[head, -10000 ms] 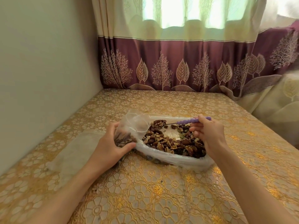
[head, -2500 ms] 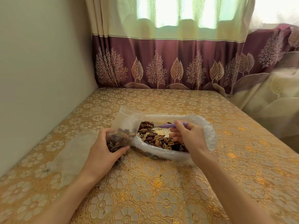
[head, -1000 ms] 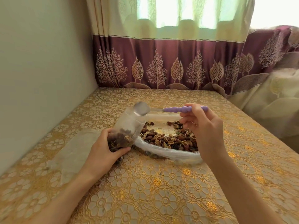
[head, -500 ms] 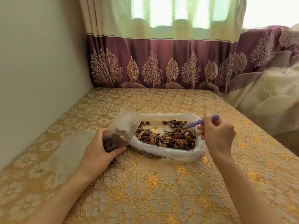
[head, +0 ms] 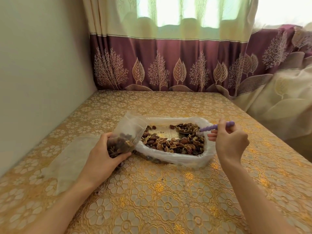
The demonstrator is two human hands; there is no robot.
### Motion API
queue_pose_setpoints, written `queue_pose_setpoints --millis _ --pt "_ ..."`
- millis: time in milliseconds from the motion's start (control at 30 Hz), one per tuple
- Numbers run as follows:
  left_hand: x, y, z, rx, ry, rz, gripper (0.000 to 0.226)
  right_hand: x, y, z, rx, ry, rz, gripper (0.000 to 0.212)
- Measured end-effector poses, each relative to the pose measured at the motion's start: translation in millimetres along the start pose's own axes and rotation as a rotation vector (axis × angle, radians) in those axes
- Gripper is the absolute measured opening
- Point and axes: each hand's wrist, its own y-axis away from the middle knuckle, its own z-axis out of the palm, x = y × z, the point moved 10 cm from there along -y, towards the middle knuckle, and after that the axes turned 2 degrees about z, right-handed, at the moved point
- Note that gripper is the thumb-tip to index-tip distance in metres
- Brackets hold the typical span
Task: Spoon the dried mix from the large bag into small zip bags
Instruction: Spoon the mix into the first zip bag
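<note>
A large clear bag (head: 182, 159) lies open on the table, holding brown dried nuts and fruit (head: 173, 142). My left hand (head: 106, 154) grips a small zip bag (head: 130, 132) by its lower part; the bag stands tilted with its mouth open toward the large bag and has some mix at the bottom. My right hand (head: 231, 142) pinches a purple-handled spoon (head: 212, 127); its metal bowl rests in the mix at the right side of the large bag.
A gold flower-patterned cloth covers the table (head: 160, 200). Several flat empty zip bags (head: 67, 159) lie left of my left hand. A cream wall runs along the left, and a maroon curtain (head: 168, 65) hangs behind the table.
The spoon, which was raised over the small bag's mouth a second ago, has come back down into the right side of the large bag. My left hand keeps holding the small bag.
</note>
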Motion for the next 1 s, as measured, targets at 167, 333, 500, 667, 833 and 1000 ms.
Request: queue_pose_setpoints --millis 167,333,500,667,833,1000 --pt "0.9 0.2 0.1 -0.002 0.0 0.001 0.057 22.0 0.6 9.8 -0.082 -0.031 0.134 0.034" --pt "0.1 0.2 0.0 -0.001 0.002 0.001 0.056 26.6 1.2 11.7 -0.099 -0.052 0.171 0.031" --pt "1.5 0.1 -0.4 0.002 -0.001 0.007 0.056 21.9 2.9 13.7 -0.109 -0.121 0.179 0.027" --pt "5.9 0.3 3.6 -0.038 -0.007 0.015 0.055 7.7 10.2 23.9 -0.16 -0.281 0.209 0.029" --pt "7.7 0.6 9.0 -0.076 -0.013 0.035 0.059 -22.1 22.6 39.6 -0.249 -0.439 0.207 0.029" --pt "8.1 0.5 7.7 -0.064 0.006 0.045 0.057 -53.9 41.1 48.1 -0.34 -0.483 0.129 0.033"
